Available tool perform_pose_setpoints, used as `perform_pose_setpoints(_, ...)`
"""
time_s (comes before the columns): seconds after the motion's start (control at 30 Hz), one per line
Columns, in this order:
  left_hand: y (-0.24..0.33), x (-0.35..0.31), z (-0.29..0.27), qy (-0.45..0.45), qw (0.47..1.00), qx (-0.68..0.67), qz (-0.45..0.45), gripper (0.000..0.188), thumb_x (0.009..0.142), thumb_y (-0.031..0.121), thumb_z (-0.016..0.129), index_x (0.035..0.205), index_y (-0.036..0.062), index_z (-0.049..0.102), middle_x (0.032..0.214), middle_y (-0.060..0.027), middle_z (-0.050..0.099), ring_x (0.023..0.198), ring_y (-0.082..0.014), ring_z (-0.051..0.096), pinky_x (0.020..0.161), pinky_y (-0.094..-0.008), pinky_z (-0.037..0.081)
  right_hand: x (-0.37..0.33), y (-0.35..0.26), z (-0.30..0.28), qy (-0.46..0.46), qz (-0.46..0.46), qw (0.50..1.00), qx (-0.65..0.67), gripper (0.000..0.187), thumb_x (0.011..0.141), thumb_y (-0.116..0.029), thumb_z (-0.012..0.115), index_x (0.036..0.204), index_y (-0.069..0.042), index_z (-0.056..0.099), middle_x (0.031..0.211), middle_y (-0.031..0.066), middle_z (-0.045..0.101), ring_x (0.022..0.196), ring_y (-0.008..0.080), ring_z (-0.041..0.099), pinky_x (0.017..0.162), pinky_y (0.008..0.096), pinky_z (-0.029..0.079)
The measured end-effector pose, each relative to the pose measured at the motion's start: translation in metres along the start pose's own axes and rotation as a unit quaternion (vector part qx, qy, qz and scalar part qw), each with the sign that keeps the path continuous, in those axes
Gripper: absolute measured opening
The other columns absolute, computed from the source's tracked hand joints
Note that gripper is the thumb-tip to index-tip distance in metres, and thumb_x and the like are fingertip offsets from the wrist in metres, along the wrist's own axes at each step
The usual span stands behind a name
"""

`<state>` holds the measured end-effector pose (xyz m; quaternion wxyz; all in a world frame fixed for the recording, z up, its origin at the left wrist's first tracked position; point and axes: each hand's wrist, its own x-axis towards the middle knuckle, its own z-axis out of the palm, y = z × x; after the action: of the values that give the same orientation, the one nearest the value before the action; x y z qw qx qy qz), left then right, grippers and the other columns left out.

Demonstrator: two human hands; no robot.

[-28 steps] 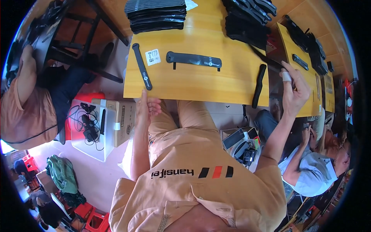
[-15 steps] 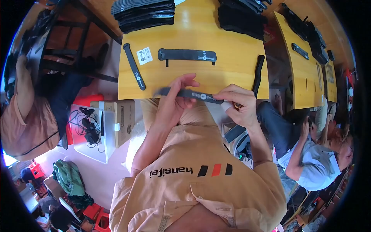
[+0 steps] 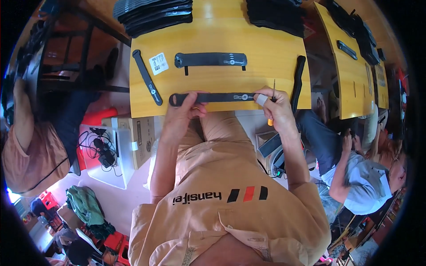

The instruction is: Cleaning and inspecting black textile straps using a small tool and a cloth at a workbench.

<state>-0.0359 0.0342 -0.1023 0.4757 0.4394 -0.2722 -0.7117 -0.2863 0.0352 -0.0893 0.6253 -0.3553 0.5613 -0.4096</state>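
1. Left hand (image 3: 179, 116) pinches the left part of a long black strap (image 3: 213, 97), thumb and fingers closed on it just right of its looped end; the fingertips under the strap are hidden.
2. Right hand (image 3: 276, 106) grips the right end of the same strap, so this end cannot be seen. It also holds a thin tool (image 3: 272, 103) with an orange handle; only the metal tip above the fist and a small piece of the handle below it show. One finger has a pale wrap on it.
3. This strap lies flat along the near edge of the yellow wooden table (image 3: 266, 57), parallel to this edge.
4. A second, wider black strap (image 3: 211, 59) lies near the middle of the table, well apart from the hands. A white label (image 3: 158, 64) is just left of it.
5. A narrow black strip (image 3: 147, 83) lies tilted near the left edge, another one (image 3: 297, 82) by the right edge, partly behind the right hand.
6. Stacks of black pieces (image 3: 153, 12) at the far edge are cut off by the picture's rim, so their count is unclear.
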Motion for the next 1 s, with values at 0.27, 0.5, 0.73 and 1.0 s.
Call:
perform_pose_setpoints(0.27, 0.015, 0.042, -0.037, 0.088, 0.99, 0.101, 0.047, 0.014, 0.082, 0.01, 0.061, 0.091, -0.0016, 0.06, 0.073, -0.0094, 0.063, 0.057, -0.0118, 0.059, 0.054, -0.021, 0.051, 0.042, 0.002, 0.005, 0.067, -0.014, 0.997, -0.047, 0.009, 0.075, -0.003, 0.065, 0.083, -0.001, 0.064, 0.059, -0.003, 0.051, 0.039, 0.0002, 0.032, 0.036, 0.0165, 0.02)
perform_pose_setpoints(0.5, 0.011, 0.079, -0.037, 0.155, 0.948, 0.26, 0.103, 0.015, 0.08, 0.009, 0.064, 0.087, -0.0035, 0.06, 0.066, -0.0041, 0.059, 0.052, -0.0065, 0.052, 0.046, -0.0186, 0.042, 0.089, 0.019, 0.003, 0.082, -0.088, 0.989, -0.089, 0.009, 0.073, -0.006, 0.067, 0.079, 0.0, 0.065, 0.058, -0.0058, 0.048, 0.05, 0.0025, 0.037, 0.045, 0.0197, 0.028)
perform_pose_setpoints(0.73, 0.002, 0.094, -0.041, 0.186, 0.931, 0.289, 0.119, 0.016, 0.078, 0.009, 0.065, 0.085, -0.0034, 0.058, 0.062, -0.0015, 0.054, 0.05, -0.0057, 0.047, 0.043, -0.0189, 0.037, 0.106, 0.03, 0.006, 0.125, -0.126, 0.971, -0.159, 0.007, 0.071, -0.003, 0.067, 0.077, -0.001, 0.065, 0.056, -0.0046, 0.05, 0.051, 0.003, 0.042, 0.047, 0.0191, 0.034)
perform_pose_setpoints(1.0, 0.002, 0.097, -0.04, 0.193, 0.927, 0.298, 0.121, 0.016, 0.077, 0.009, 0.066, 0.083, -0.0028, 0.057, 0.062, -0.0011, 0.052, 0.047, -0.0052, 0.046, 0.04, -0.0182, 0.036, 0.107, 0.03, 0.009, 0.149, -0.135, 0.964, -0.174, 0.007, 0.069, -0.002, 0.068, 0.073, 0.0, 0.063, 0.055, -0.0035, 0.051, 0.05, 0.0038, 0.043, 0.046, 0.0202, 0.035)
